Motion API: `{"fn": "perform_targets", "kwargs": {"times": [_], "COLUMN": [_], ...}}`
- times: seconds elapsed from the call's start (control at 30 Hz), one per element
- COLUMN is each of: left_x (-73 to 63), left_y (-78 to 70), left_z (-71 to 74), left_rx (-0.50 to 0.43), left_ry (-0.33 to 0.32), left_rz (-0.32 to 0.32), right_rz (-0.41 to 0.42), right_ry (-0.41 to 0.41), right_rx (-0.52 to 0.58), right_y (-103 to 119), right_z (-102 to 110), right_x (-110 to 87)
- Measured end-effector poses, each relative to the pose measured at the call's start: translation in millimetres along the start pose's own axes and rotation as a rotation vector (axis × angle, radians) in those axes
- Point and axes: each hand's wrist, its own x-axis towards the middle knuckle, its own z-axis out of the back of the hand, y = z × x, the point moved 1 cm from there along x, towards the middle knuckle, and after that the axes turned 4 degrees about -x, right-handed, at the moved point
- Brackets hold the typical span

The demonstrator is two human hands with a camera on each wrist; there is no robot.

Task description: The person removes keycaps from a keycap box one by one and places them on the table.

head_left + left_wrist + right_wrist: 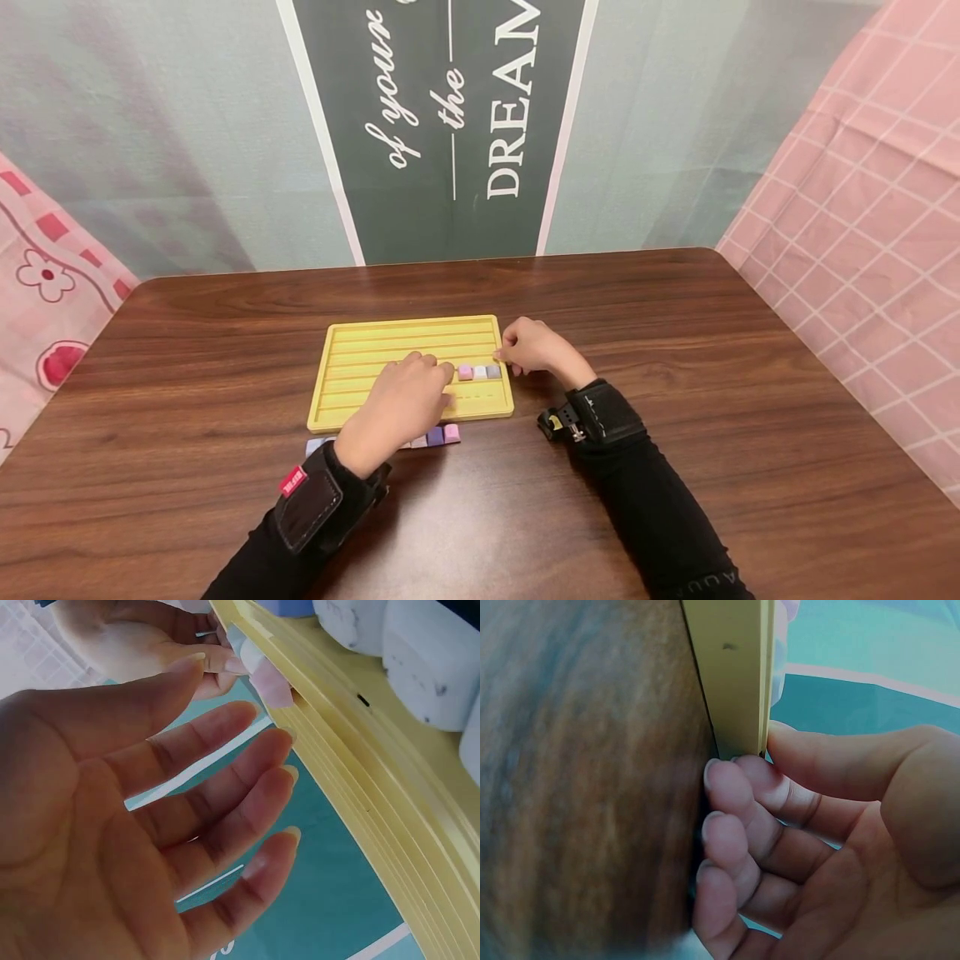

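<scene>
A shallow yellow tray (412, 329) with raised ridges lies on the table. Three small keycap-like blocks (480, 372), pink, white and grey, stand side by side in one of its grooves near the right end. My left hand (401, 400) hovers over the tray's front middle, its fingers loosely extended and the palm bare in the left wrist view. At the tray's right edge, my right hand (534, 346) pinches the rim. The right wrist view shows the thumb on top of the yellow edge (735, 667) and curled fingers against its side.
Along the tray's front side runs a row of more small blocks (436, 436) in purple, pink and pale tones, partly hidden by my left hand and wrist. Dark wood table (675, 350) surrounds the tray. A printed curtain (637, 125) hangs behind the far edge.
</scene>
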Motion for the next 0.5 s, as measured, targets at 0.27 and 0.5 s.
{"fn": "perform_targets", "kwargs": {"times": [0.27,0.5], "left_x": [5.2,11.5], "left_y": [2.7,3.1], "left_z": [-1.1,-1.5], "left_rx": [0.004,-0.004], "left_ry": [0.007,0.031], "left_rz": [0.026,0.036], "right_rz": [0.002,0.001], "right_ry": [-0.002,0.003], "right_rx": [0.002,-0.005], "right_y": [0.1,0.3], "right_z": [-0.4,-0.2], "right_x": [0.3,-0.8]}}
